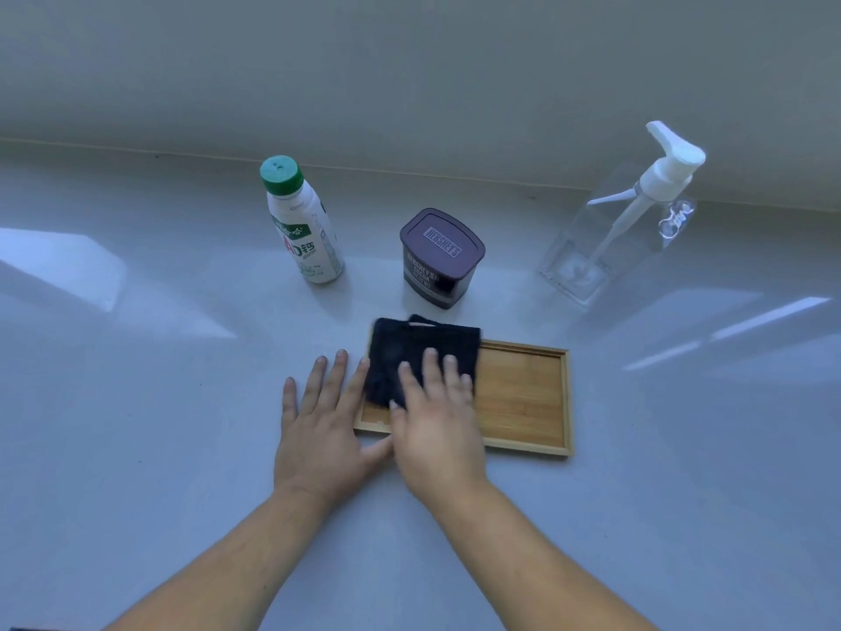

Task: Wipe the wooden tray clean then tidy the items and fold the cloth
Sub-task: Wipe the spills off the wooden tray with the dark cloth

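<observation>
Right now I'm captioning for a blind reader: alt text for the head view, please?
The right hand presses a dark cloth onto a wooden tray while the left hand lies flat beside it. Behind stand a drink bottle, cocoa tin and clear pump bottle.

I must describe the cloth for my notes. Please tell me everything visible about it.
The cloth is dark, almost black, soft and fuzzy like a towel. It lies bunched and roughly folded on the left end of the tray, its far edge hanging over the rim. The right hand presses flat on it; the left hand rests beside it, fingertips at its edge.
</observation>
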Available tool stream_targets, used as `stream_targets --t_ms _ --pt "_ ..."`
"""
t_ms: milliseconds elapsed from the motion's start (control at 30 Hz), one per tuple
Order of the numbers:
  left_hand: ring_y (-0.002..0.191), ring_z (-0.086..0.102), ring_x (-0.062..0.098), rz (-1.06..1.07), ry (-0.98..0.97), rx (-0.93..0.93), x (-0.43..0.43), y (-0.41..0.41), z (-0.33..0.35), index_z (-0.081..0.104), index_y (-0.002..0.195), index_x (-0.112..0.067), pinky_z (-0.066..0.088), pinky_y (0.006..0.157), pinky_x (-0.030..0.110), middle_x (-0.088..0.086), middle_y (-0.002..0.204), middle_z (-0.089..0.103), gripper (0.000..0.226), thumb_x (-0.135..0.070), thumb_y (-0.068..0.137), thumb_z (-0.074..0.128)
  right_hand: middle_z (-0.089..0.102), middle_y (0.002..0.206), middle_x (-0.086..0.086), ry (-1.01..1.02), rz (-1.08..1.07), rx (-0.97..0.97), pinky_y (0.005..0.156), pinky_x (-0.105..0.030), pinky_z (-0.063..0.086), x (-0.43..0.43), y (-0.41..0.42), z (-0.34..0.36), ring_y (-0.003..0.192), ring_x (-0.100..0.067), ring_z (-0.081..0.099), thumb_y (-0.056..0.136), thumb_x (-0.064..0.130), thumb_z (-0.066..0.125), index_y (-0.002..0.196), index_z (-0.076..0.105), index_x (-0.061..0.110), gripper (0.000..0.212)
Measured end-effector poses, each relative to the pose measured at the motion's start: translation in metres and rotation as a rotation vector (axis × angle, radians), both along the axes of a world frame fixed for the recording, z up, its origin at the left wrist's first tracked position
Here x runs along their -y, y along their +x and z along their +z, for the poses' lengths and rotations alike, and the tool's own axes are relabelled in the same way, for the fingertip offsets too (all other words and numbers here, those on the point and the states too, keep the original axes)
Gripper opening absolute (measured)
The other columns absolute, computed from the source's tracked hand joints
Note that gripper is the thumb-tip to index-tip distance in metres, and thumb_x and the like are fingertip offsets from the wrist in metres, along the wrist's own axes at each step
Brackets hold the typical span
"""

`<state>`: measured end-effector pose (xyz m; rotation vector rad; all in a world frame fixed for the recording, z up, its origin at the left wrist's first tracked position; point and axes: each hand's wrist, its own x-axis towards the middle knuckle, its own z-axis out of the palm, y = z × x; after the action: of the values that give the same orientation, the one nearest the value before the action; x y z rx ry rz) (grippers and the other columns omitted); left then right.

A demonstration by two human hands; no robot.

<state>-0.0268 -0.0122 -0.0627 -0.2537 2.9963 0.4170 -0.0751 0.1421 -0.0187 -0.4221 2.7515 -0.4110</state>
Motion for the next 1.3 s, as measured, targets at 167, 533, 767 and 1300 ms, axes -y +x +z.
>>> stream_targets --t_ms 167,533,767,1300 --pt "0.16 -0.009 0.011 0.021 0.038 -0.003 0.0 -0.001 0.001 0.003 0.166 -0.039 -0.005 0.129 0.052 -0.01 0.175 0.005 0.095 -0.078 0.085 0.034 0.008 0.176 -0.01 0.018 0.167 0.005 0.13 -0.047 -0.004 -0.003 0.003 0.0 0.162 -0.031 -0.003 0.109 0.04 0.033 0.165 0.025 0.019 0.061" --pt "0.161 -0.003 0.013 0.039 0.038 -0.016 -0.004 -0.002 0.008 0.014 0.166 -0.035 -0.003 0.129 0.055 -0.008 0.174 0.01 0.115 -0.103 0.073 0.023 0.03 0.171 -0.006 0.034 -0.175 -0.007 0.131 -0.041 0.011 -0.133 0.0 0.014 0.161 -0.024 0.015 0.108 0.028 0.038 0.155 0.049 0.014 0.051" --pt "0.161 -0.002 0.014 0.031 0.039 0.001 -0.002 -0.003 0.005 0.015 0.166 -0.038 -0.006 0.128 0.053 -0.009 0.175 0.011 0.102 -0.093 0.082 0.034 0.055 0.155 0.007 -0.218 0.013 0.07 0.121 -0.018 0.011 -0.07 0.027 0.021 0.151 -0.009 0.034 0.099 0.042 0.027 0.143 0.063 0.018 0.062" --pt "0.159 -0.005 0.005 0.065 0.089 0.013 0.003 -0.005 0.005 0.029 0.163 -0.029 -0.009 0.129 0.045 -0.018 0.172 0.015 0.1 -0.084 0.081 0.039 0.071 0.128 0.01 -0.21 0.201 0.1 0.107 -0.042 0.039 -0.002 -0.035 0.025 0.126 -0.016 0.049 0.101 0.035 0.037 0.13 0.069 0.022 0.045"
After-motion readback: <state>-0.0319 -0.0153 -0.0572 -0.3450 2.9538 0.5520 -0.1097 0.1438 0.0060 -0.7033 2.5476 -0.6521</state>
